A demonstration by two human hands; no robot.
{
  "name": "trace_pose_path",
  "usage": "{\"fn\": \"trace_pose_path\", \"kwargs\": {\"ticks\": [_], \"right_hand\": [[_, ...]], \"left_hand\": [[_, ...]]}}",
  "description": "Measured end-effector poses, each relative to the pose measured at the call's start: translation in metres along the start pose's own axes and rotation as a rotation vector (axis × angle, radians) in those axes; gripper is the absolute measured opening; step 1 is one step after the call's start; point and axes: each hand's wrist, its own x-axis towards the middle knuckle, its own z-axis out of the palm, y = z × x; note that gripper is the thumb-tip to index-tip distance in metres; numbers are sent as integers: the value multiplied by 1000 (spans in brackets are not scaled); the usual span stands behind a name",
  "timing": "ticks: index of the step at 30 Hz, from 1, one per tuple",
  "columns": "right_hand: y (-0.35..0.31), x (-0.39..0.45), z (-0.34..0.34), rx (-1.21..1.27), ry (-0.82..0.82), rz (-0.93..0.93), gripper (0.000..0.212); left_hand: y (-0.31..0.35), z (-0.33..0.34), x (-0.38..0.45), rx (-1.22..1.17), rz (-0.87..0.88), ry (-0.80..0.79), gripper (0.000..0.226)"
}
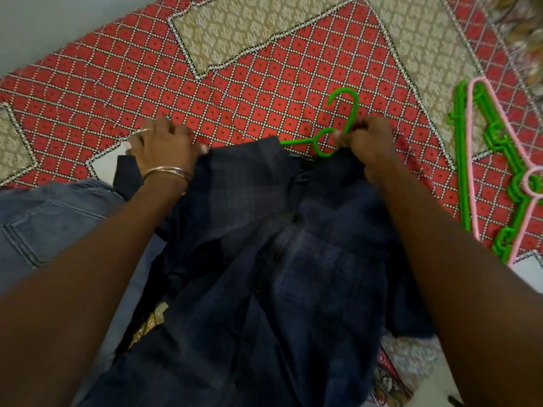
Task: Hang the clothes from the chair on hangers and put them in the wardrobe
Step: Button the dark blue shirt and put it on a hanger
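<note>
Covering the bed [264,92], red-and-beige patterned spread.

Dim, flat indoor light, soft motion blur throughout (wide-angle bending at the edges), no glare.

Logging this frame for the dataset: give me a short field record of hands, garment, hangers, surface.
left hand: grips the shirt's shoulder edge
right hand: pinches shirt collar at the hanger neck
shirt: dark navy, buttoned, lying flat
green hanger: partly inside shirt, hook out
spare hangers: green and pink, to the right
bedspread: red and beige pattern
jeans: left of shirt
</note>
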Motion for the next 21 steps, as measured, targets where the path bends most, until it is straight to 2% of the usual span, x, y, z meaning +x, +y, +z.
{"fn": "trace_pose_path", "kwargs": {"ticks": [1, 3, 5, 6, 7, 9, 11, 14, 16, 19, 21], "right_hand": [[-7, 4, -5, 37, -39, -24, 19], [-22, 3, -12, 102, -150, -86, 6], [-31, 0, -18, 92, -234, -122, 8], [-35, 3, -19, 2, -249, -156, 9], [-41, 5, -19, -174, -252, -219, 7], [-57, 8, -19, -337, -282, -306, 8], [-67, 12, -18, -207, -327, -311, 15], [-70, 20, -17, -250, -201, -250, 16], [-70, 22, -19, -252, -157, -251, 27], [-70, 27, -22, -25, -67, -242, 29], [-68, 30, -25, 40, -6, -269, 26]], "left_hand": [[7, 0, 5, -27, 112, -59, 54], [25, -2, 10, -99, 265, -186, 56], [48, -3, 10, -370, 259, -302, 48], [58, -4, 12, -530, 222, -318, 40], [66, -7, 14, -654, 201, -315, 32], [81, -13, 20, -718, 220, -258, 24], [90, -17, 26, -818, 201, -180, 22], [94, -18, 28, -1004, 173, -145, 33], [92, -13, 30, -939, 169, -84, 41], [91, -7, 29, -592, 55, -7, 67], [91, -6, 23, -434, -82, -81, 97]]}}
